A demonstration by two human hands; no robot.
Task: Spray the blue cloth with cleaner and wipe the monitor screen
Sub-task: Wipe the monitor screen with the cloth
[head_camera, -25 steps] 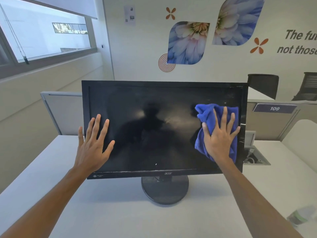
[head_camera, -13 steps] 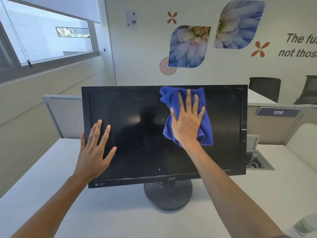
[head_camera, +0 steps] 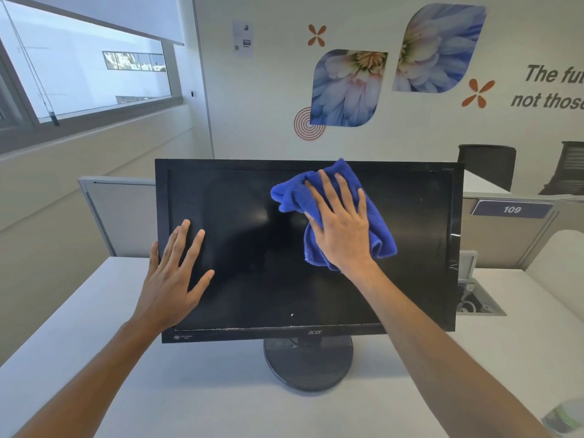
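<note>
Against the upper middle of the screen, the right hand [head_camera: 343, 226] lies flat with fingers spread, pressing the bunched blue cloth [head_camera: 373, 222] to the glass; it pins the cloth under the palm rather than clenching it, and folds of cloth stick out above, to the left and below the hand, the top fold reaching the upper bezel. At the screen's left edge the left hand [head_camera: 177, 279] is released and grasps nothing; its open palm and fingers rest on the glass and bezel, apparently steadying the monitor [head_camera: 252, 279]; the monitor stands on a round dark base [head_camera: 308, 365] on a white desk [head_camera: 189, 390]. A blurred bottle, probably the cleaner [head_camera: 565, 417], sits at the lower right corner of the view, well apart from both hands; whether the cloth is damp cannot be told. As a judgement, the spraying step is likely done, since the bottle is set aside and the cloth is on the screen, and wiping is under way. What is left: 1 white speck [head_camera: 292, 315] shows low on the glass, and pale residue lines the bottom edge of the screen; the lower strip and the area under the left hand look unwiped. Behind stand a grey partition and a plate reading 109 [head_camera: 512, 209].
</note>
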